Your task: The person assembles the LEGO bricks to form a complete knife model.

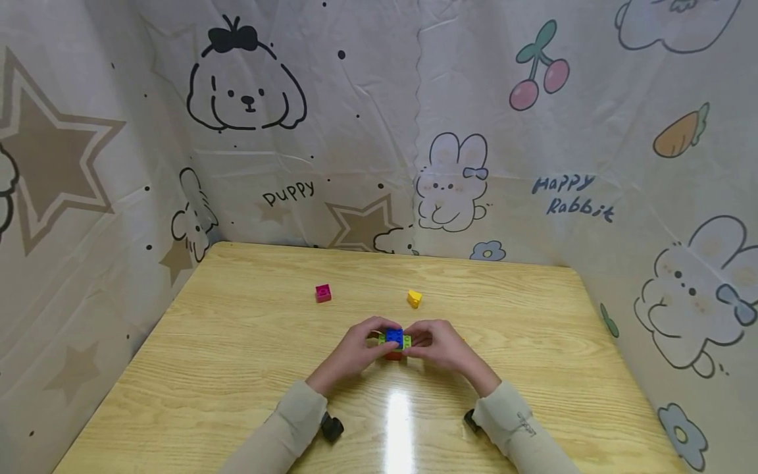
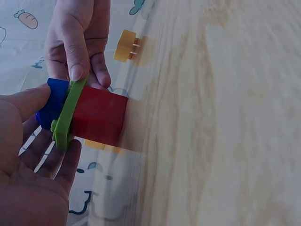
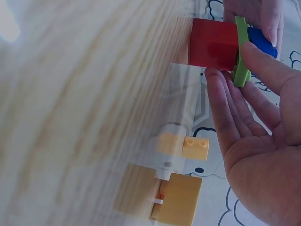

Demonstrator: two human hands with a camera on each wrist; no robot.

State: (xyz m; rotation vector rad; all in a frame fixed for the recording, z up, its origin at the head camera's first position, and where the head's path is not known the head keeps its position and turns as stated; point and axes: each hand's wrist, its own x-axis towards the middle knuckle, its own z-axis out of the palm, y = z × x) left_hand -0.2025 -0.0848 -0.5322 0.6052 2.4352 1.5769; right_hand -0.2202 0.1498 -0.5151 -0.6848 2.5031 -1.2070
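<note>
A small stack of toy building bricks stands on the table in front of me. At its bottom is a red brick point(image 2: 99, 115), with a longer lime-green plate point(image 3: 241, 52) across it and a blue brick point(image 1: 393, 337) on top. My left hand point(image 1: 358, 345) pinches the blue brick, thumb on the near side and fingers behind. At the right end of the green plate, my right hand point(image 1: 441, 343) holds on with thumb and fingers. In the left wrist view the green plate juts out past the red brick on both sides.
Farther back on the table point(image 1: 237, 342) lie a magenta brick point(image 1: 322, 293) at left and a yellow piece point(image 1: 414, 299) near the middle. An orange-yellow piece point(image 3: 178, 198) sits beyond my right hand. Patterned cloth point(image 1: 367, 131) walls the table's back and sides.
</note>
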